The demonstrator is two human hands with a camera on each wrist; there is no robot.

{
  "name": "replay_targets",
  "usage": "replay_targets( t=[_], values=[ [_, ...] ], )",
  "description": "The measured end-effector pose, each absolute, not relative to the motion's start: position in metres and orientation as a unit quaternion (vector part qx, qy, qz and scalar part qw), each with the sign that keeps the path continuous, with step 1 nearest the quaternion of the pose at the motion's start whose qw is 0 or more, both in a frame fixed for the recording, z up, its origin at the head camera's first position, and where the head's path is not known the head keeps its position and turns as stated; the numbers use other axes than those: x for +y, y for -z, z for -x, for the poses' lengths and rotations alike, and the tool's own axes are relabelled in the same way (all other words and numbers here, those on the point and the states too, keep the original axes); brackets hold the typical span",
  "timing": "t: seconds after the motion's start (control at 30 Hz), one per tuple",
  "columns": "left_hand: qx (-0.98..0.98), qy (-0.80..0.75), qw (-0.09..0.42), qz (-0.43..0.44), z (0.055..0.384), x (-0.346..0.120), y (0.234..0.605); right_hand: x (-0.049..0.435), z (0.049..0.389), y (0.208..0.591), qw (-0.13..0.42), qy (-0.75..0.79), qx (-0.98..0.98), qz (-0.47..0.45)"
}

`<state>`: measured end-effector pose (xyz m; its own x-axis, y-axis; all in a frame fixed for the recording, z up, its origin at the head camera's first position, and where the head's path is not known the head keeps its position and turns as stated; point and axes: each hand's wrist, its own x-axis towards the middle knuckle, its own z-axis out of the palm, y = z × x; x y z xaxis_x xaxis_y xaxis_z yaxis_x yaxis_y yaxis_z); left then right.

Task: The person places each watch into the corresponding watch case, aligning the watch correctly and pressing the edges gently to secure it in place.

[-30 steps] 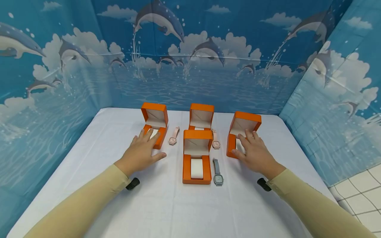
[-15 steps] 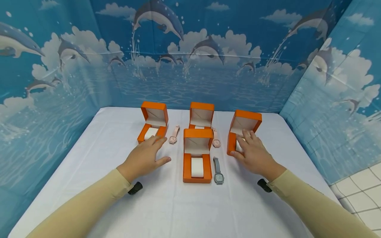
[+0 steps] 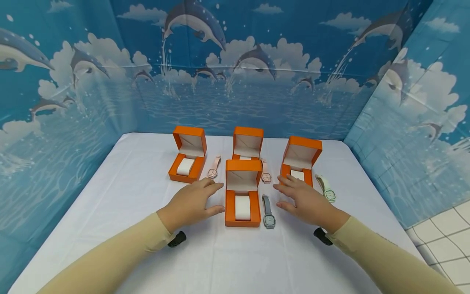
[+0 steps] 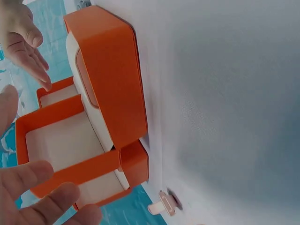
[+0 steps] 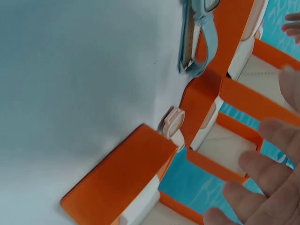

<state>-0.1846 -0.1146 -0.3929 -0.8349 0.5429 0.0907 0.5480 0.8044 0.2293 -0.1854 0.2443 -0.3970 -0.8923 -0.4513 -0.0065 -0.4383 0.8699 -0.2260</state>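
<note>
In the head view, my left hand (image 3: 191, 204) hovers left of the front orange watch box (image 3: 243, 224), fingers spread and holding nothing. On that box's other side my right hand (image 3: 306, 202) is held over the table before the right orange watch box (image 3: 305, 142), also with nothing in it. A blue-grey watch (image 3: 269, 220) lies between the front box and my right hand. Beyond my right wrist lies a pale green watch (image 3: 329, 195). All the boxes stand with lids raised, and a white cushion (image 3: 242, 208) shows in the front one.
Further orange watch boxes stand at the back left (image 3: 189, 131) and back middle (image 3: 249, 131). One pink watch (image 3: 212, 173) lies beside the left box, another pink watch (image 3: 266, 177) behind the blue-grey one. A white cloth (image 3: 235, 261) covers the table; dolphin-print curtains (image 3: 235, 102) surround it.
My left hand has drawn back from the left box toward the front box, uncovering its cushion. My right hand has moved left and nearer from the right box, bringing the pale green watch into sight.
</note>
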Motion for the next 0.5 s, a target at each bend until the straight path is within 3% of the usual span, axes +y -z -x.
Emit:
replay_targets(
  t=[0.27, 0.5],
  values=[
    [-0.946, 0.113, -0.019, 0.304, 0.189, -0.098, 0.402, 0.238, 0.179, 0.403, 0.069, 0.098, 0.954, 0.275],
    [-0.945, 0.098, -0.040, 0.309, 0.192, -0.087, 0.406, 0.233, 0.176, 0.410, 0.117, 0.107, 0.953, 0.257]
  ],
)
